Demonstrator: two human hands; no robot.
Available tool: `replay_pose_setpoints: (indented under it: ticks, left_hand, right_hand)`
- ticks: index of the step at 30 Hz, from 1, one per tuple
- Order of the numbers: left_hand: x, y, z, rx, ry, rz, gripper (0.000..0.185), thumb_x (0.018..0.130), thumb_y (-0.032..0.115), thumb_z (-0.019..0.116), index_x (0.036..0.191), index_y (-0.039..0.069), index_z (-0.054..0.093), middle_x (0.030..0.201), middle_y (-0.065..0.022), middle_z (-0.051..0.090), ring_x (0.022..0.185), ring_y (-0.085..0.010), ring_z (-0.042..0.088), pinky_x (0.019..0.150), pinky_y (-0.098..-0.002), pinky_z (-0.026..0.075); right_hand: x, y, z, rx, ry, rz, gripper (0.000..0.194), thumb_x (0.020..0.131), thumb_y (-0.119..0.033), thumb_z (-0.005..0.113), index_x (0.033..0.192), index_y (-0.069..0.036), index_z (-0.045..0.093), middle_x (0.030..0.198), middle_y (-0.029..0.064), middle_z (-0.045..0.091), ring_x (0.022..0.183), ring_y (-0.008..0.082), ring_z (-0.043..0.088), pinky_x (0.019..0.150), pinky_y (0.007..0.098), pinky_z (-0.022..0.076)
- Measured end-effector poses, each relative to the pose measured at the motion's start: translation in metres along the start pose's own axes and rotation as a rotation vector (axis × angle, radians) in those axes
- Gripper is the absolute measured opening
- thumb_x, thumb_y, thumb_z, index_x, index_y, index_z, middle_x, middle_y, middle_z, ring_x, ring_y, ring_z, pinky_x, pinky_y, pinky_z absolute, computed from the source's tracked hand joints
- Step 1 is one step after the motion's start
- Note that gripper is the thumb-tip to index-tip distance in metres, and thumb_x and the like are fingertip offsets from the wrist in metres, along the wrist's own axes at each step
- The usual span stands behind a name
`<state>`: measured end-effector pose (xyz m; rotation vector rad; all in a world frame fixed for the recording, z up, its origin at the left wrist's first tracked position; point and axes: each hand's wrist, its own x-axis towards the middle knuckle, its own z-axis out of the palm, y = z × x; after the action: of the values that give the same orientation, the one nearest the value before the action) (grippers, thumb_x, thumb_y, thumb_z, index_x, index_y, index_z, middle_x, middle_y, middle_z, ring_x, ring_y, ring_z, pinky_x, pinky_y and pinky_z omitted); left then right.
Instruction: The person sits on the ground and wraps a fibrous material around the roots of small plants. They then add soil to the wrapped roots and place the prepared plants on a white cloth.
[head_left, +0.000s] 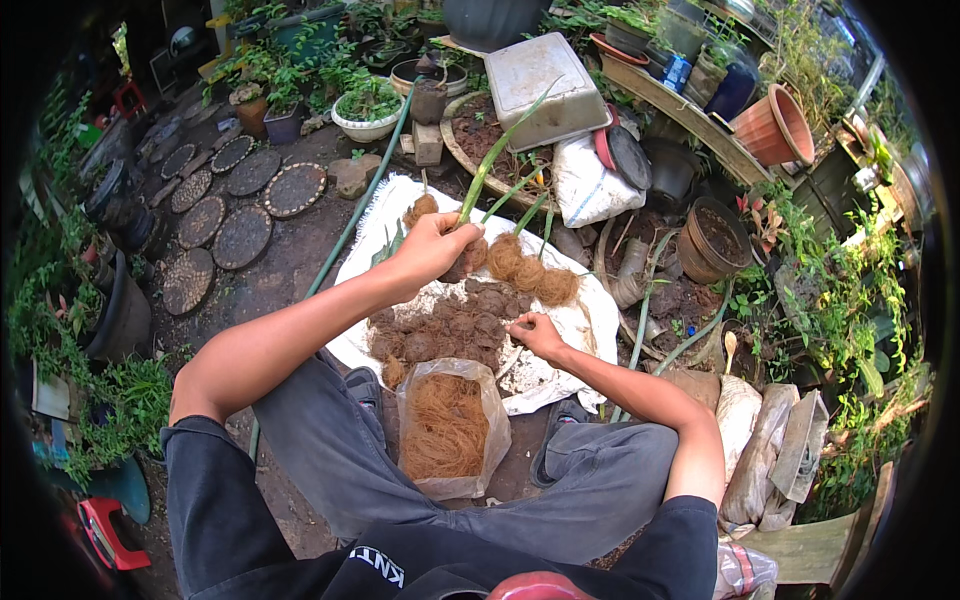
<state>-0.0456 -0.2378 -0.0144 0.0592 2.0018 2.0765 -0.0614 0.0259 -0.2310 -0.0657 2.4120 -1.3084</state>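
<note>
My left hand (442, 251) grips the base of a long-leaved plant (491, 161), whose fiber-wrapped root ball hangs just below my fingers. Several round balls wrapped in brown fiber (529, 274), with green leaves rising near them, lie to the right of that hand on a white woven sack (592, 315). My right hand (536, 335) is at the right edge of a pile of dark brown soil clumps (450, 326); its fingertips are pinched together, and whether they hold a small piece cannot be told. A clear plastic bag of loose brown fiber (446, 427) stands between my feet.
A green hose (367, 196) runs left of the sack. Round stepping stones (241, 236) lie farther left. An upturned grey basin (547, 86), a white filled sack (596, 180) and a brown plant pot (712, 240) stand beyond and to the right. Potted plants surround the spot.
</note>
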Motion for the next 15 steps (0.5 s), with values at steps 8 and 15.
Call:
replay_pose_setpoints:
  ticks: [8,15]
  left_hand:
    - [-0.002,0.002,0.0,0.029,0.011,-0.014,0.021,0.093,0.023,0.056,0.083,0.004,0.057,0.067,-0.003,0.057,0.058,-0.0102,0.053,0.053,-0.0269,0.041]
    - [-0.003,0.004,0.001,0.009,-0.003,-0.015,0.021,0.093,0.022,0.055,0.082,0.004,0.056,0.066,-0.0032,0.057,0.057,-0.0102,0.052,0.053,-0.0268,0.04]
  right_hand:
    - [-0.008,-0.007,-0.004,-0.14,0.064,0.016,0.026,0.081,-0.024,0.077,0.086,0.001,0.069,0.078,0.0056,0.067,0.068,0.011,0.059,0.062,0.0312,0.0479]
    - [-0.005,0.0,-0.005,-0.093,0.021,0.011,0.027,0.079,-0.02,0.079,0.093,0.002,0.069,0.082,0.0099,0.07,0.067,0.0115,0.063,0.061,0.0279,0.0497]
